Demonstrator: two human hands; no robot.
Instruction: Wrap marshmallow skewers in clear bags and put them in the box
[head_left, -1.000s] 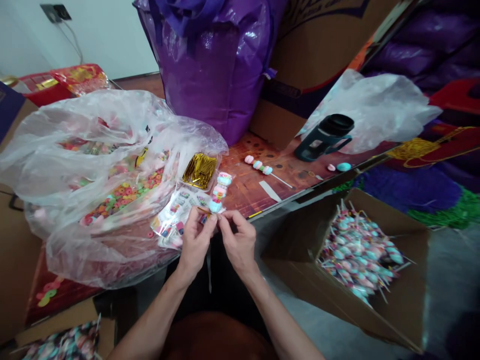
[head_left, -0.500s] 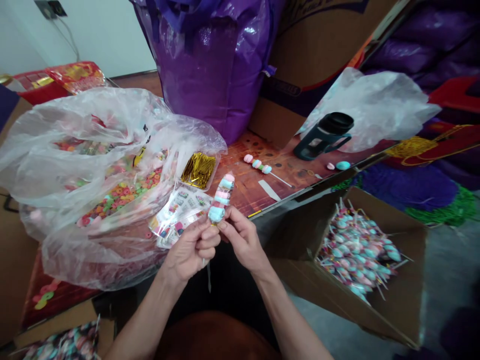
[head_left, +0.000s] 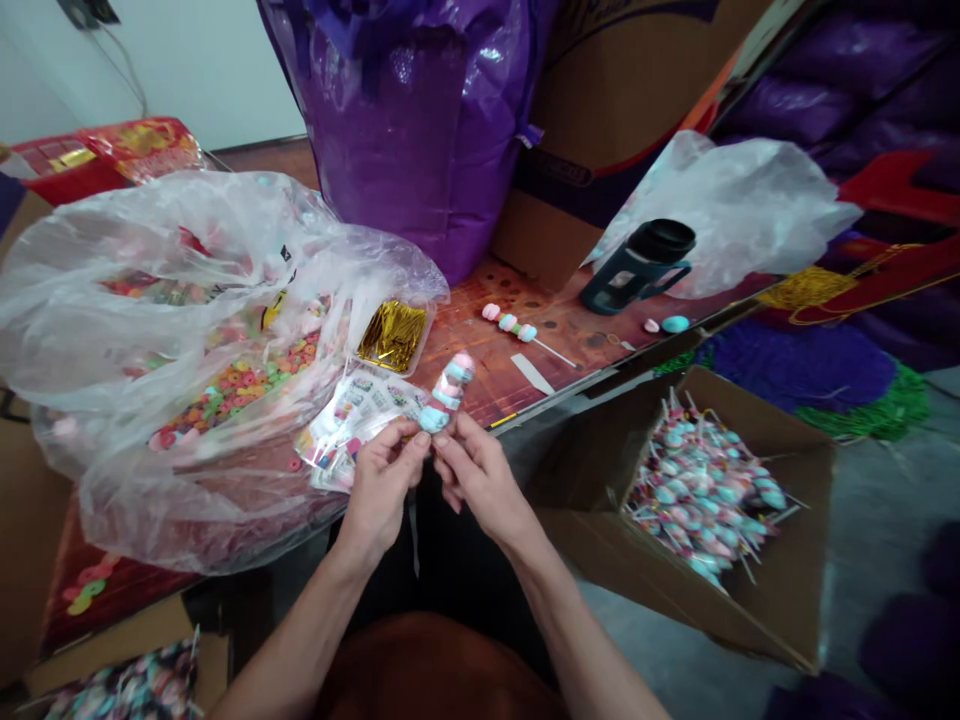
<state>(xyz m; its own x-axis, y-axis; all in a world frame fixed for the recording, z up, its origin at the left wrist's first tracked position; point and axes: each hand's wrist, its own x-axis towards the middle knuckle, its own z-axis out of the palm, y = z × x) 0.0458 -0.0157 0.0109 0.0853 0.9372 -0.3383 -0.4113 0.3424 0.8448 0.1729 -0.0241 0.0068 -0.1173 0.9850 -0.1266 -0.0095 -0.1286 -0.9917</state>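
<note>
A wrapped marshmallow skewer [head_left: 448, 392] with pink, white and blue pieces stands tilted up to the right, just past the table's near edge. My left hand [head_left: 384, 486] and my right hand [head_left: 477, 473] both pinch it at the base, fingertips closed on the wrapper neck below the lowest blue piece. Its thin stick [head_left: 413, 535] hangs down between my wrists. Beneath the skewer lies a stack of printed clear wrappers [head_left: 352, 418]. A small tray of gold twist ties [head_left: 394, 335] sits just beyond.
A big clear bag of coloured ring candies [head_left: 187, 350] fills the left of the table. An unwrapped skewer [head_left: 517, 329], a dark mug [head_left: 637, 267] and loose marshmallows [head_left: 667, 324] lie at the right. A cardboard box of wrapped skewers [head_left: 697, 490] stands on the floor. A purple bag [head_left: 420, 120] stands behind.
The skewer rose from lying over the wrappers and now tilts to the right. Both hands stayed pinched at its base, shifting slightly.
</note>
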